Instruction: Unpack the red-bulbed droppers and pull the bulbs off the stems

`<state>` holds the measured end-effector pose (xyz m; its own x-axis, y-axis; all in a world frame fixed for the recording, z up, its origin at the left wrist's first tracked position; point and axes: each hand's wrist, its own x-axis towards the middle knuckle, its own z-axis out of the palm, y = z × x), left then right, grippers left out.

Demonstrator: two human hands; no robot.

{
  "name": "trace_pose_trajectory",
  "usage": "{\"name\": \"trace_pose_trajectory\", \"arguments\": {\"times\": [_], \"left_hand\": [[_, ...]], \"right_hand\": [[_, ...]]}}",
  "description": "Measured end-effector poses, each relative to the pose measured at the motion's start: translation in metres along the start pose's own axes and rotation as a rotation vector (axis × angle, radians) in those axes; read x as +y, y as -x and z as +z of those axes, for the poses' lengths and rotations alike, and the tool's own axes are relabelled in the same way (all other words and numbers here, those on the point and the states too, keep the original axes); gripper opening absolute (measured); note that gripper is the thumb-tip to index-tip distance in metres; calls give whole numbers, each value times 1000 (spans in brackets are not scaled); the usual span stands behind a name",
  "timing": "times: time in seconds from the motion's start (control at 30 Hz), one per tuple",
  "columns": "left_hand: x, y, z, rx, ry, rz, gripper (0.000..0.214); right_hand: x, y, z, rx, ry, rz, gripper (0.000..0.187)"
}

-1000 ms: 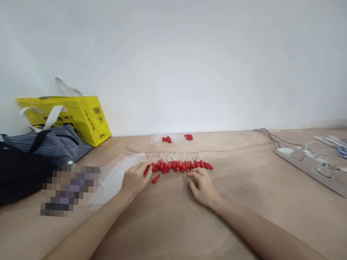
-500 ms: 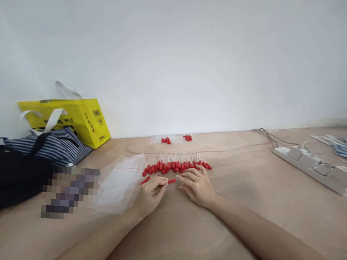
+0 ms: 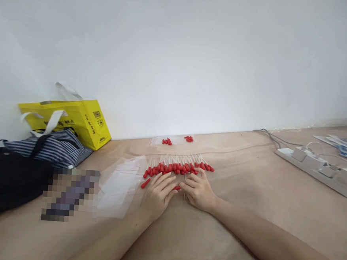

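Between my two hands, just above the table, is a small red tube-like piece (image 3: 177, 188). My left hand (image 3: 158, 194) pinches its left end between thumb and fingers. The fingertips of my right hand (image 3: 199, 192) close on its right end. Thin pale sticks (image 3: 184, 195) show under my right hand, partly hidden. Beyond the hands lies a row of white sticks with red heads (image 3: 178, 168), heads toward me. One loose red piece (image 3: 145, 183) rests left of my left hand.
Clear plastic bags (image 3: 118, 189) lie to the left. Two small red piles (image 3: 166, 142) sit on clear plastic near the wall. A yellow bag (image 3: 98, 119), a striped bag (image 3: 68, 148) and black cloth (image 3: 16, 174) stand left; a power strip (image 3: 316, 171) lies right.
My left hand has shifted right and its fingers now spread over the red piece, which spans to my right fingertips. My right hand has drawn its fingers in around that end.
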<state>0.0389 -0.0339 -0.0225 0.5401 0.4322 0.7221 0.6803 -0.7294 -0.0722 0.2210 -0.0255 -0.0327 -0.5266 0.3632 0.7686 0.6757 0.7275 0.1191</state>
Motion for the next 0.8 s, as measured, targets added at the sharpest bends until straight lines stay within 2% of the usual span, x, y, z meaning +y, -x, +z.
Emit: {"name": "trace_pose_trajectory", "arguments": {"times": [0.13, 0.4, 0.8], "left_hand": [[5, -2, -4, 3, 16, -26, 17], [10, -1, -14, -92, 75, -72, 18], [11, 4, -7, -107, 92, -68, 23]], "right_hand": [[-1, 1, -1, -7, 2, -17, 16], [-1, 0, -4, 22, -35, -42, 15], [-4, 0, -7, -14, -91, -17, 16]]}}
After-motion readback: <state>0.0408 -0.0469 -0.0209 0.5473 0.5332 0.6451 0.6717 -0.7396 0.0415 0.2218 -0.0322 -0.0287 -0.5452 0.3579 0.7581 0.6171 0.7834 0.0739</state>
